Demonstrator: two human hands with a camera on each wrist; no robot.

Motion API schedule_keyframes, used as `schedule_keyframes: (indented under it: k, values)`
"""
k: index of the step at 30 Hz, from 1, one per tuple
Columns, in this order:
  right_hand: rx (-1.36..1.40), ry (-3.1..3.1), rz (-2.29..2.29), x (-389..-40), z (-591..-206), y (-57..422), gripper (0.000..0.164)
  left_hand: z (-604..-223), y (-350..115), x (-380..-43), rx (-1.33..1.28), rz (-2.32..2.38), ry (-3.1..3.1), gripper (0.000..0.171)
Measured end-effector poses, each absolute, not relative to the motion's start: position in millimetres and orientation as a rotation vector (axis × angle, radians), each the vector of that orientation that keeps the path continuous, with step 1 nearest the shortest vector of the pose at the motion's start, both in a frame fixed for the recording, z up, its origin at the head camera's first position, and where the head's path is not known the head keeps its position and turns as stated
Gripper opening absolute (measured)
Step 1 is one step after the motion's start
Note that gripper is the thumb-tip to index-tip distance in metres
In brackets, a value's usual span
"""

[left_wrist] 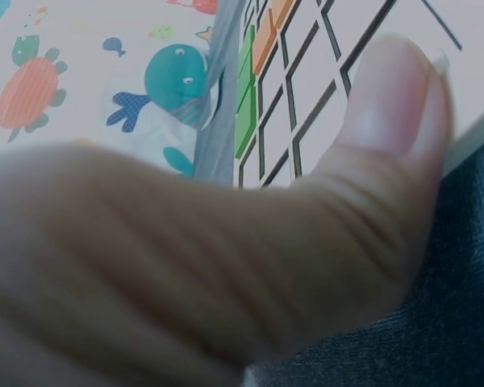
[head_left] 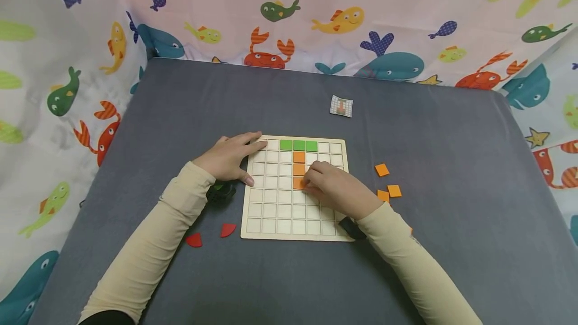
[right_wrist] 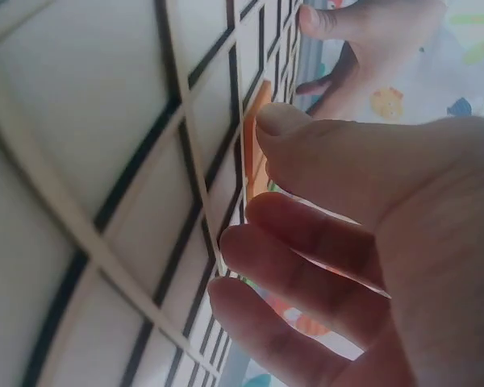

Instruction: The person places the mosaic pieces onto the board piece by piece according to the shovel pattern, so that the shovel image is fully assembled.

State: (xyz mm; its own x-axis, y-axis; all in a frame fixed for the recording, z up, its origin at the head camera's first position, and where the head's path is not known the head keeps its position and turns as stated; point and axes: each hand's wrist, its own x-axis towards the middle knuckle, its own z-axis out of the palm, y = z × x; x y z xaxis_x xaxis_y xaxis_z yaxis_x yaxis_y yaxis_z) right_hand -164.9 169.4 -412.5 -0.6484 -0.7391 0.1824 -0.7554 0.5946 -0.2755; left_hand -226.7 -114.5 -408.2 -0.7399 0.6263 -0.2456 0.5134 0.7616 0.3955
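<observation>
A square pale wooden grid board (head_left: 269,210) lies on the grey cloth, with three green tiles (head_left: 299,146) along its top row and a column of orange squares beneath the middle one. My left hand (head_left: 228,158) spreads over the board's upper left corner, its thumb resting on the left rim, as the left wrist view also shows. Over the board's middle, my right hand (head_left: 338,188) pinches the lowest orange tile (head_left: 297,182) at its cell. In the right wrist view the thumb meets that tile's edge, and the other fingers curl close over the grid.
Loose orange tiles (head_left: 382,169) lie right of the board, some partly behind the right arm. Two red quarter-round pieces (head_left: 228,229) lie at the lower left. A small pattern card (head_left: 341,106) is beyond the board. A fish-print curtain (head_left: 316,19) borders the table.
</observation>
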Motion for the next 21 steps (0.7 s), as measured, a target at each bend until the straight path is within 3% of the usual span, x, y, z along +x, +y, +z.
schedule_keyframes:
  k: [14, 21]
  values:
    - [1.268, -2.781, 0.465, -163, -408, 177, 0.017, -410, -113, -226, 0.913, 0.521, 2.551, 0.094]
    - [1.075, -2.793, 0.427, -164, -403, 218, 0.022, -410, -110, -227, 0.892, 0.525, 2.548, 0.093]
